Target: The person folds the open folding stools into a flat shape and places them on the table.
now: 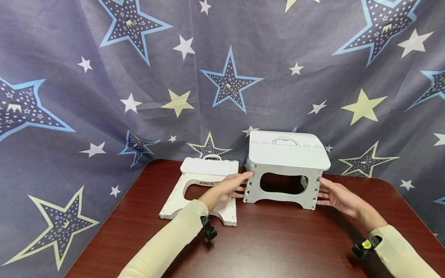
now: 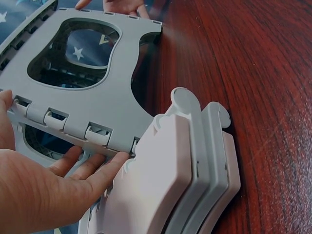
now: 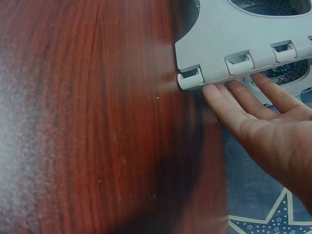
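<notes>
A light grey folding step stool (image 1: 288, 154) stands unfolded on the table, with a carry handle in its top and an oval opening in its front leg panel. My left hand (image 1: 226, 189) touches its left side, fingers extended along the hinged edge in the left wrist view. On the opposite side, my right hand (image 1: 342, 197) rests its fingertips against the hinged edge, palm turned toward the stool. A second stool (image 1: 208, 166), folded flat and white, lies left of the first, partly covered by my left hand and forearm.
The dark red wood-grain table (image 1: 271, 243) has its back edge near a blue-grey cloth (image 1: 278, 96) printed with stars. The unfolded stool stands close to that cloth. A black camera strap (image 1: 208, 228) is on my left wrist, another (image 1: 366, 247) on my right.
</notes>
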### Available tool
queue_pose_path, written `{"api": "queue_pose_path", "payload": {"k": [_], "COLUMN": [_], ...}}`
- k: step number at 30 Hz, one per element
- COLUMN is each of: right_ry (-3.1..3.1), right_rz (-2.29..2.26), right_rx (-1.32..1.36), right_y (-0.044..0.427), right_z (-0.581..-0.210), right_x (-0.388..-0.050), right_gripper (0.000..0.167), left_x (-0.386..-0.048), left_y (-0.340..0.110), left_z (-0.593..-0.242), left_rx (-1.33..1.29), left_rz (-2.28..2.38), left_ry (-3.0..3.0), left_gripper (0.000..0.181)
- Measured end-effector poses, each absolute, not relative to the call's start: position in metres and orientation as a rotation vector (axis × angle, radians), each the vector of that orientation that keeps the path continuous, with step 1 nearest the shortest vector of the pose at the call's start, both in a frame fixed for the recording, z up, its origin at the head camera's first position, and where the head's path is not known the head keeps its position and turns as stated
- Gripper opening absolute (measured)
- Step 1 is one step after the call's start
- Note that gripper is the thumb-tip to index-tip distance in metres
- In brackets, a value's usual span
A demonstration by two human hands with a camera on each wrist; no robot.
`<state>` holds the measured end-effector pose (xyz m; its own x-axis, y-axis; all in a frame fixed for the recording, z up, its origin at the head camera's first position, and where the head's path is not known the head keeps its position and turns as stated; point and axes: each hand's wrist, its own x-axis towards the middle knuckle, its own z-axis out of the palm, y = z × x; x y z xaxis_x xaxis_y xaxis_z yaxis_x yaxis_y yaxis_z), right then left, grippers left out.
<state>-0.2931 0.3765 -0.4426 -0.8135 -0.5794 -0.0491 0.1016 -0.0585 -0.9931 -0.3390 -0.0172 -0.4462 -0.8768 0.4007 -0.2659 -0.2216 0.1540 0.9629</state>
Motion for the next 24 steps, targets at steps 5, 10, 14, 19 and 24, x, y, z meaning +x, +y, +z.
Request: {"api": "queue_pose_path", "payload": {"k": [5, 10, 14, 19, 24], "right_ry": [1.724, 1.719, 1.729, 1.715, 1.680], "right_rz": [-1.931, -1.925, -1.917, -1.916, -1.921], "right_rx": [-0.521, -0.526, -0.520, -0.519, -0.538], "right_y": [0.3767, 0.3762, 0.3760, 0.3760, 0.3771], "right_z": [-0.4429, -0.4421, -0.4410, -0.4407, -0.4419], "right_x": [-0.2935, -0.2933, -0.2935, -0.2948, -0.2968], "right_gripper": [0.042, 0.042, 0.042, 0.043, 0.044], "left_x": [-0.3388, -0.3404, -0.3420, -0.3428, -0.3436], "left_y": [-0.0180, -0.0189, -0.0194, -0.0202, -0.0205], "left_z": [-0.4460, -0.4454, -0.4443, -0.4434, -0.4432], "left_rx": [0.173, 0.175, 0.184, 0.196, 0.210], "left_rz": [1.766, 1.752, 1.742, 1.732, 1.729], "left_ry": [1.967, 1.955, 1.943, 1.934, 1.929], "left_gripper": [0.073, 0.072, 0.072, 0.071, 0.072]}}
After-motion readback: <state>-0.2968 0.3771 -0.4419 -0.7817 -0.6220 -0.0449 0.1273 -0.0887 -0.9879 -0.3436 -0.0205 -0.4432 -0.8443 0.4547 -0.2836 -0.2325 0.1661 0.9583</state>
